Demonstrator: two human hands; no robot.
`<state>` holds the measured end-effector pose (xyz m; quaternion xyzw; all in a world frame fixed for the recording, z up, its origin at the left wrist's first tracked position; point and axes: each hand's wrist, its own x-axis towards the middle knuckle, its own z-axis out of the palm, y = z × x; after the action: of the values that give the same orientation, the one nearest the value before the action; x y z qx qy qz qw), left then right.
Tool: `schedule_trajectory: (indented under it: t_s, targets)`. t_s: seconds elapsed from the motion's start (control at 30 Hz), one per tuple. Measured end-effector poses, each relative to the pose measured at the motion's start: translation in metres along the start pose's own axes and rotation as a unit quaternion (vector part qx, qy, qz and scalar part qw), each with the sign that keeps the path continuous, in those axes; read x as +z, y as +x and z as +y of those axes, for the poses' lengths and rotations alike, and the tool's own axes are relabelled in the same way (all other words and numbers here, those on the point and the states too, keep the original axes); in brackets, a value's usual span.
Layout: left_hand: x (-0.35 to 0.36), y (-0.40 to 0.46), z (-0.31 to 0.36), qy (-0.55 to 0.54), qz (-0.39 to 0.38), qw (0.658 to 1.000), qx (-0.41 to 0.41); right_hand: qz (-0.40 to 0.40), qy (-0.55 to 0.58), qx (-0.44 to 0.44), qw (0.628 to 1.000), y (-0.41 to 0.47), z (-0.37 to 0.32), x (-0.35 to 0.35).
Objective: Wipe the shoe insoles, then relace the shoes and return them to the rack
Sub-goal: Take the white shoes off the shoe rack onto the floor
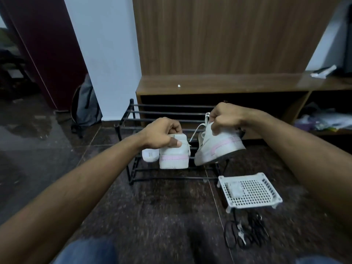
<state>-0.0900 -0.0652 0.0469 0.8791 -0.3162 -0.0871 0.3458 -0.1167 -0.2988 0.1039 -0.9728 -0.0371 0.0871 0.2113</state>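
Two white shoes with pink stripes are held over a black metal shoe rack [133, 168]. My left hand [162, 133] grips the left shoe [174, 157] at its heel collar, heel toward me, and something white and rounded [150, 155] shows at its left side. My right hand [222, 118] grips the right shoe [219, 147] at its top, tilted with its toe down to the left. A white lace [197, 131] loops from the right shoe toward the left one.
A white perforated plastic stand [266, 189] with a grey cloth [234, 188] on it sits on the dark floor at the right. Black scissors and cords [245, 233] lie in front of it. A wooden cabinet [219, 82] stands behind the rack, a grey backpack [85, 105] to the left.
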Motion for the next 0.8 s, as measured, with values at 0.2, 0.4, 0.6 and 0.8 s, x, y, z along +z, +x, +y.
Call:
schedule_trajectory:
  t_s: [0.2,0.4,0.6,0.8]
  targets:
    - [0.094,-0.004,-0.034,0.044,-0.109,0.986,-0.121,-0.173,-0.046,0.081,0.981,-0.004,0.048,0.1]
    - [0.215,-0.03,-0.09,0.176,-0.092,0.955,-0.223,-0.146,-0.081,0.139,0.976,-0.016,0.107,0.226]
    - [0.283,-0.028,-0.118,0.211,-0.075,0.941,-0.256,-0.075,-0.122,0.127,0.982,-0.014,0.147,0.295]
    - [0.317,-0.006,-0.133,0.24,-0.089,0.939,-0.231,-0.06,-0.178,0.127,0.974,0.012,0.17,0.33]
